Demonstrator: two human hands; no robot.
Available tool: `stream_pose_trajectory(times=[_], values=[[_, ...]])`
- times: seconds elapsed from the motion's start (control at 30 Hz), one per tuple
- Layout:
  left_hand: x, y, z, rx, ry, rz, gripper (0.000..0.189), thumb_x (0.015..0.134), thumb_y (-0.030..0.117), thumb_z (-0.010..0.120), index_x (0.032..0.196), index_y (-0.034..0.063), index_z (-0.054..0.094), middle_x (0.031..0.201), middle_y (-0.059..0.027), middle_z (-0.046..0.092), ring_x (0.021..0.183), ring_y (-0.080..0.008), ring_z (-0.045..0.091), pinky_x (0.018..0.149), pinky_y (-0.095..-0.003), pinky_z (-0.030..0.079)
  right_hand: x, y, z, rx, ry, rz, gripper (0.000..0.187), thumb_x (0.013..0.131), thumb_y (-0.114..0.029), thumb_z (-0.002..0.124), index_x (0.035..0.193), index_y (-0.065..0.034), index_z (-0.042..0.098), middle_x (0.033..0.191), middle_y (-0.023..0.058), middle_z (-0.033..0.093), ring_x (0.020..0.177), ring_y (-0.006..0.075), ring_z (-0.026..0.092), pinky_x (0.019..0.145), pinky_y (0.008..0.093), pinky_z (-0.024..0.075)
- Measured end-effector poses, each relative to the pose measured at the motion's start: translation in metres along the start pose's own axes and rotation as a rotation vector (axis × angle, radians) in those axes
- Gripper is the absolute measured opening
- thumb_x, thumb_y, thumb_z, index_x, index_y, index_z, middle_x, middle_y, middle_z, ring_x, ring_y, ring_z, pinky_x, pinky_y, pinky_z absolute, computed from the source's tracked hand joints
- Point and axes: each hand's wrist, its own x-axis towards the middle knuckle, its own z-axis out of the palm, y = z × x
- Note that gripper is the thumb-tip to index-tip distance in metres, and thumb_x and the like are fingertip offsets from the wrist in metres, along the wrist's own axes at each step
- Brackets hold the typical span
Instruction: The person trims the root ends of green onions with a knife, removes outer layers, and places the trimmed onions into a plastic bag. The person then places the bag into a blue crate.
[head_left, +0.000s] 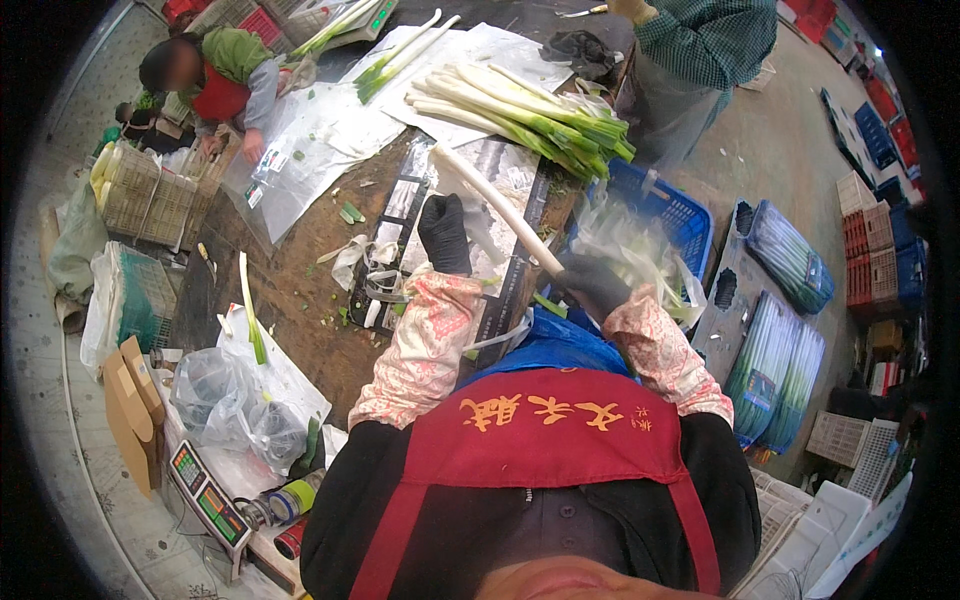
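In a black glove, my right hand (595, 285) is closed around the lower end of a long white leek (499, 202), which slants up and left over the table. My left hand (444, 232), also gloved in black, is curled above a printed sheet (480, 225); whether it holds anything is hidden. Beyond the held leek lies a pile of leeks (525, 112), white ends left and green ends right. Leek peelings (360, 259) lie left of my left hand. Right of my right hand, more peelings fill a plastic bag (637, 247) by a blue crate (664, 210).
A co-worker (225, 79) leans over the table's far left; another person (697, 67) stands at the far right. Knives (206, 259) lie on dark surfaces. A digital scale (210, 499) stands lower left. Bundled leeks (772, 367) rest on a bench at the right.
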Motion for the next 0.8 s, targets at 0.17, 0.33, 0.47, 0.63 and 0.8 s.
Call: stream_pose_trajectory(times=[0.17,0.33,0.47,0.63,0.8], values=[[-0.001,-0.002,-0.001,0.025,0.020,0.004,0.019,0.086,0.014,0.055,0.072,0.0024,0.055,0.063,-0.0031,0.059,0.052,-0.0109,0.055,0.049,-0.0240,0.042,-0.005,-0.005,-0.009,-0.426,-0.038,-0.144,0.025,0.085,-0.019,0.052,0.095,0.0008,0.062,0.069,0.0036,0.055,0.058,0.0122,0.051,0.053,0.0264,0.0399],[0.006,-0.018,-0.004,0.059,0.053,0.014,0.021,0.086,0.015,0.056,0.070,0.0028,0.054,0.058,-0.0012,0.056,0.050,-0.0090,0.051,0.048,-0.0234,0.041,-0.004,-0.004,-0.009,-0.150,0.073,0.102,0.043,0.085,-0.040,0.054,0.104,-0.0018,0.060,0.068,0.0015,0.053,0.060,0.0084,0.048,0.053,0.0215,0.0371],[0.014,-0.030,-0.012,0.000,-0.015,0.027,0.014,0.084,0.015,0.060,0.084,0.0025,0.054,0.074,-0.0034,0.057,0.064,-0.0103,0.053,0.058,-0.0246,0.044,-0.005,-0.001,-0.007,0.012,-0.010,-0.082,0.044,0.086,-0.039,0.054,0.108,-0.0020,0.058,0.069,0.0010,0.053,0.058,0.0084,0.046,0.051,0.0223,0.0364],[0.025,-0.016,-0.015,0.005,-0.032,0.260,0.030,0.082,0.016,0.065,0.104,0.0026,0.050,0.096,-0.0058,0.053,0.083,-0.0139,0.052,0.072,-0.0274,0.045,-0.004,0.002,-0.007,-0.115,0.064,-0.017,0.032,0.089,-0.027,0.053,0.108,-0.0021,0.058,0.069,0.0002,0.051,0.060,0.0089,0.045,0.052,0.0233,0.0355],[0.032,0.009,-0.014,0.108,-0.063,0.166,0.013,0.087,0.014,0.060,0.087,0.0019,0.057,0.074,-0.0014,0.059,0.065,-0.0100,0.053,0.061,-0.0240,0.044,0.001,0.011,-0.010,-0.181,-0.041,0.077,0.035,0.090,-0.027,0.054,0.116,-0.0046,0.054,0.074,-0.0004,0.051,0.063,0.0083,0.045,0.054,0.0219,0.0367]])
